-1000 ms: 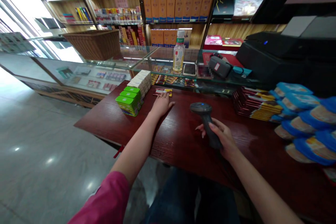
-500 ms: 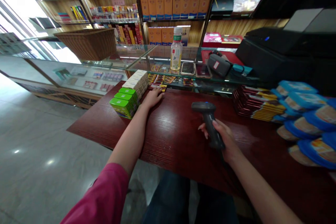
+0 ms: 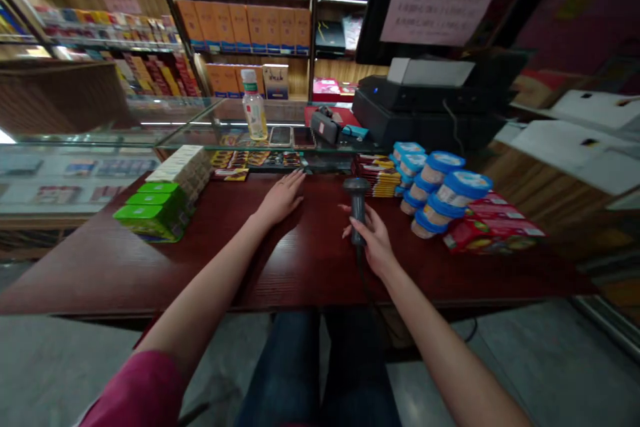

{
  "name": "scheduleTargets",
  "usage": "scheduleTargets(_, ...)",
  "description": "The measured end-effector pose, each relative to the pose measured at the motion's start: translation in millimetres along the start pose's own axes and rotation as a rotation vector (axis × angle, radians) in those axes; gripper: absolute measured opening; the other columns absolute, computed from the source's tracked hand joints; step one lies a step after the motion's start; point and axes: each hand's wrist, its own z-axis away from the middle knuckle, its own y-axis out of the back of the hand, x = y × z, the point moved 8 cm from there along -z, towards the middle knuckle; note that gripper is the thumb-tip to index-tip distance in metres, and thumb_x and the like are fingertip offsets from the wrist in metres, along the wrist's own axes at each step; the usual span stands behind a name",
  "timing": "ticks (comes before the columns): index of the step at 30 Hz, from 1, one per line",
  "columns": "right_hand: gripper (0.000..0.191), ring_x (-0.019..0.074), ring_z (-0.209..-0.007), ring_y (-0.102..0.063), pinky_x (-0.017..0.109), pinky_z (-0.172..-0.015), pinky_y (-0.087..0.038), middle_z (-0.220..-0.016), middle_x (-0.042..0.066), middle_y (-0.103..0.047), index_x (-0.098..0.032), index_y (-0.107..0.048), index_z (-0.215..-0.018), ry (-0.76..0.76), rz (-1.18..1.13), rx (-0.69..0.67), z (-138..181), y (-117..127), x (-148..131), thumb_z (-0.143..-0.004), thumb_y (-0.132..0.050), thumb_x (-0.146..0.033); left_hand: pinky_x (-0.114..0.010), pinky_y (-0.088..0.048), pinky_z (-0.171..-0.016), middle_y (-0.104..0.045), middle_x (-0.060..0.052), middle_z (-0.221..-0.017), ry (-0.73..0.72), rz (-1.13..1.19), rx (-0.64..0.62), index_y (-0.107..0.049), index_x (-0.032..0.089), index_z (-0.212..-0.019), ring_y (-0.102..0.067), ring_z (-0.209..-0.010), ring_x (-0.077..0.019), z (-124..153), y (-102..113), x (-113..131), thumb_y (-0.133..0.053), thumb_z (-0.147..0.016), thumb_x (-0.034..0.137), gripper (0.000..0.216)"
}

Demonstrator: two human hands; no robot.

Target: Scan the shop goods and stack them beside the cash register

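Note:
My right hand [image 3: 374, 237] is wrapped round the handle of a dark grey barcode scanner [image 3: 358, 210], its head upright and a cable hanging below. My left hand [image 3: 283, 200] hovers over or rests on the dark red wooden counter [image 3: 295, 267], fingers stretched out and holding nothing. Just beyond the scanner stands a pile of snack packets [image 3: 380, 177] in dark red and yellow. Left of my left hand, a flat packet [image 3: 231, 174] lies by the row of green boxes [image 3: 155, 210] and pale boxes [image 3: 187, 170].
Blue-lidded tubs [image 3: 440, 197] are stacked at right, beside red boxes [image 3: 493, 223]. A drink bottle [image 3: 255, 110] and a dark case [image 3: 325, 127] stand on the glass display counter [image 3: 200, 130]. Behind them are a black machine [image 3: 425, 120] and stocked shelves.
The view has swung right, bringing the red boxes into sight. My left hand has moved right, away from the flat packet. My right hand still holds the scanner, now nearer the snack pile.

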Motion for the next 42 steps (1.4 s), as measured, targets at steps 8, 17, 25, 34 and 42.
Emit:
scheduleTargets(8,0.061,0.0138,-0.076,-0.073,0.033,-0.072,-0.065,-0.159,0.011,-0.054,-0.028,-0.058,-0.133,-0.009,-0.011,0.083,40.3,52.8,-22.3,-0.080,-0.085,-0.040,-0.044,-0.031,-0.128,-0.041,-0.018,-0.166,-0.180,0.067,0.027,-0.046,0.013,-0.157,-0.033,-0.159,-0.0267,-126.3,-18.9,137.8,-0.062,-0.092,0.012,0.066)
scheduleTargets(17,0.068,0.0173,-0.073,-0.076,0.032,-0.052,-0.065,-0.166,0.009,-0.045,-0.036,-0.055,-0.139,-0.121,-0.078,-0.041,41.1,44.4,-20.3,-0.079,-0.086,-0.039,-0.037,-0.053,-0.109,-0.070,-0.006,-0.141,0.062,0.249,0.146,-0.066,0.029,-0.142,-0.069,-0.127,-0.0277,-75.4,-1.2,90.6,-0.061,-0.098,0.022,0.045)
scheduleTargets(25,0.053,0.0110,-0.055,-0.065,0.022,-0.038,-0.044,-0.148,0.013,-0.064,-0.028,-0.067,-0.128,-0.225,-0.136,-0.395,5.3,-30.3,-5.4,-0.080,-0.082,-0.043,-0.040,-0.062,-0.094,-0.081,-0.008,-0.113,0.641,0.664,0.315,-0.081,0.019,-0.116,-0.078,-0.102,-0.0276,40.7,11.7,-81.4,-0.072,-0.091,0.031,0.029)
scheduleTargets(34,0.072,0.0092,-0.043,-0.052,0.021,-0.030,-0.031,-0.126,0.015,-0.076,-0.025,-0.069,-0.130,-0.317,-0.102,-0.619,-9.6,-110.9,28.8,-0.071,-0.083,-0.063,-0.038,-0.066,-0.087,-0.082,-0.009,-0.106,0.791,1.091,0.363,-0.079,0.015,-0.118,-0.079,-0.086,-0.0210,62.5,-10.6,-115.2,-0.078,-0.087,0.034,0.036)
scheduleTargets(42,0.070,0.0085,-0.045,-0.053,0.022,-0.029,-0.032,-0.148,0.017,-0.063,-0.026,-0.070,-0.130,-0.310,-0.060,-0.541,-10.4,-103.5,27.5,-0.072,-0.082,-0.062,-0.042,-0.065,-0.091,-0.080,-0.012,-0.116,0.754,1.201,0.388,-0.078,0.014,-0.121,-0.079,-0.096,-0.0247,60.8,-17.5,-115.8,-0.078,-0.088,0.027,0.035)
